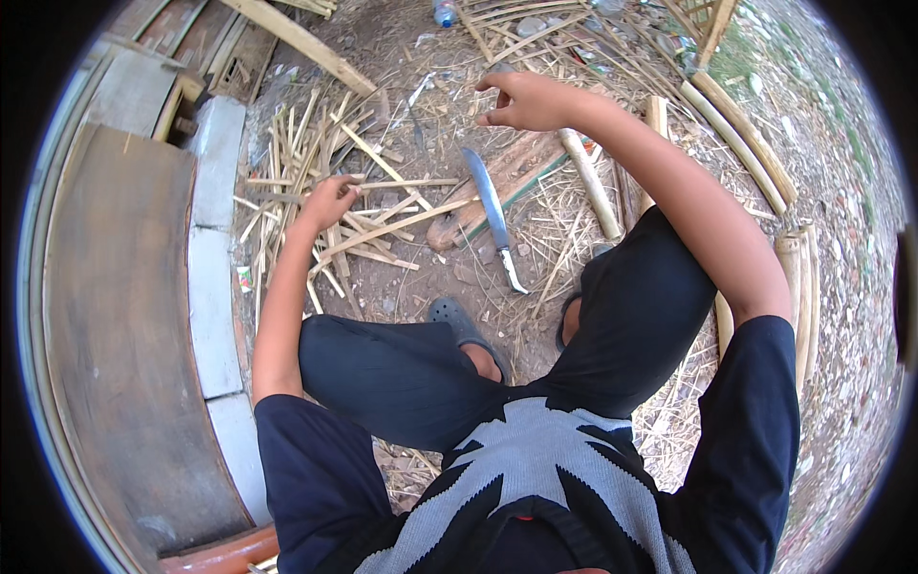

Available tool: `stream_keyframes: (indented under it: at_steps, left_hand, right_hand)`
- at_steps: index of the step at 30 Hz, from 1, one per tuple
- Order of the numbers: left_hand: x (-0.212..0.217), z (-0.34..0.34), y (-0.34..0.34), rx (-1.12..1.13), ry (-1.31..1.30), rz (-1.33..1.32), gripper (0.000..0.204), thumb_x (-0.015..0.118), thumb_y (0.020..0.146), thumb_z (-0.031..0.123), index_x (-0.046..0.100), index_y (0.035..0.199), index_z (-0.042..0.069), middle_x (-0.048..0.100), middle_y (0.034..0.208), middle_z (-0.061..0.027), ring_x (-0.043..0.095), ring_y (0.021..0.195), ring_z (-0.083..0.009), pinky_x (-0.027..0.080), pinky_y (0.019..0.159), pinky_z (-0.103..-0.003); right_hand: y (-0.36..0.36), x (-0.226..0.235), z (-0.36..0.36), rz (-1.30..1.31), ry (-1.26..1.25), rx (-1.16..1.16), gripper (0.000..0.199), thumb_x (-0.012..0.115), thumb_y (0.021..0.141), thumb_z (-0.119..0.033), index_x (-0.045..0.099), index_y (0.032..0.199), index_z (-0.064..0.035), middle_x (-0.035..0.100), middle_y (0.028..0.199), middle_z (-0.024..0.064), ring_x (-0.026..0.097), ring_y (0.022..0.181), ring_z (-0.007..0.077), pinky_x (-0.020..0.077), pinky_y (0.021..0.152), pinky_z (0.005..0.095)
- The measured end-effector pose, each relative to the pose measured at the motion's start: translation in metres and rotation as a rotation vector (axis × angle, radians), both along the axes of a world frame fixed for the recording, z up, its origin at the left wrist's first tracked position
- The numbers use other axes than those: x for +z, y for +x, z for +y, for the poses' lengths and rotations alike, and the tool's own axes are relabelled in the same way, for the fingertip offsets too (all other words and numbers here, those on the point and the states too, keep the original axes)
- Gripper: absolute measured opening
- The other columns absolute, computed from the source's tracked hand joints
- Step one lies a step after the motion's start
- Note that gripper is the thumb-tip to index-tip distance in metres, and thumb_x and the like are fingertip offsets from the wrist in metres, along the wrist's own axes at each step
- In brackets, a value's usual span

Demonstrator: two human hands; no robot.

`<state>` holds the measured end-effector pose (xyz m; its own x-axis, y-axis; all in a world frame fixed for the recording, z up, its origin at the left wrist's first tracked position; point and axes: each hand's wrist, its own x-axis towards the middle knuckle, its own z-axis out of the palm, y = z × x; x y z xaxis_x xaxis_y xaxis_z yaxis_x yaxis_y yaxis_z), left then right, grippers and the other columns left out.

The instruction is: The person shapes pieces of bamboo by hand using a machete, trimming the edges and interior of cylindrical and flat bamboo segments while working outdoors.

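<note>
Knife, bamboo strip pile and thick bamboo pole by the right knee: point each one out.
knife (pixel 488 206): head view, middle of the grey blade lying on the wooden block.
bamboo strip pile (pixel 368 234): head view, a long split strip beside the left hand.
thick bamboo pole (pixel 593 187): head view, mid-length of the pale round pole.

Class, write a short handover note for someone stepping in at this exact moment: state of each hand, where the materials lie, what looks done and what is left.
Left hand: reaching into the pile of split bamboo strips on the ground, fingers on one strip; grip unclear.
Right hand: raised above the ground, fingers curled, holding nothing visible.
Long knife: lying on the dirt ahead of the feet, resting against a wooden block, untouched.
Whole bamboo poles: lying to the right.
Done: many strips already split and piled.
Left: the whole poles remain unsplit; the knife needs picking up.
</note>
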<state>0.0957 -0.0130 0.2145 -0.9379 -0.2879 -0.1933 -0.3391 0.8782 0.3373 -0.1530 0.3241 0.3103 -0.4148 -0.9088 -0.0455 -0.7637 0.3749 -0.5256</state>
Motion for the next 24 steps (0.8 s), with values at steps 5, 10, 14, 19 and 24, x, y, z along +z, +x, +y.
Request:
stream_keyframes:
  at_steps: [5,10,14,19,24]
  left_hand:
    - [-0.022,-0.002,-0.001,-0.121,0.040,-0.237,0.038,0.064,0.090,0.030,0.066,0.115,0.002,0.069,0.102,-0.0220,0.068,0.093,-0.0324,0.052,0.083,-0.039]
    - [-0.030,0.011,-0.003,-0.113,0.007,-0.410,0.039,0.061,0.090,0.033,0.067,0.115,0.004,0.069,0.109,-0.0213,0.066,0.101,-0.0362,0.050,0.093,-0.042]
    - [-0.032,0.004,0.011,-0.072,0.002,-0.403,0.039,0.061,0.090,0.033,0.067,0.115,0.004,0.068,0.109,-0.0219,0.066,0.102,-0.0361,0.050,0.093,-0.042]
    - [-0.030,-0.006,0.010,-0.021,0.009,-0.362,0.040,0.061,0.090,0.034,0.067,0.114,0.002,0.069,0.108,-0.0228,0.066,0.102,-0.0367,0.051,0.092,-0.042]
    - [-0.037,-0.026,0.026,-0.004,0.029,-0.386,0.042,0.062,0.090,0.037,0.068,0.111,0.001,0.069,0.106,-0.0240,0.066,0.101,-0.0368,0.051,0.090,-0.042]
  right_hand:
    - [-0.030,0.004,0.009,-0.102,0.156,-0.007,0.062,0.066,0.088,-0.046,0.055,0.131,-0.0029,0.067,0.110,0.0197,0.070,0.091,0.0270,0.0539,0.085,0.0403]
    - [-0.100,0.021,0.067,-0.219,-0.186,-0.317,0.057,0.061,0.092,-0.047,0.056,0.129,-0.0030,0.068,0.109,0.0131,0.068,0.089,0.0196,0.0560,0.074,0.0346]
    - [-0.127,-0.025,0.101,-0.394,-0.383,-0.571,0.056,0.057,0.094,-0.048,0.056,0.128,-0.0038,0.068,0.110,0.0102,0.066,0.095,0.0187,0.0542,0.079,0.0341]
    - [-0.126,-0.235,0.163,-0.639,-0.265,-0.803,0.047,0.059,0.093,-0.044,0.062,0.115,-0.0025,0.068,0.100,0.0110,0.065,0.088,0.0193,0.0512,0.070,0.0333]
    - [0.000,-0.354,0.177,-0.010,0.254,-0.774,0.050,0.071,0.083,-0.037,0.060,0.118,-0.0015,0.068,0.098,0.0182,0.064,0.090,0.0380,0.0515,0.082,0.0447]
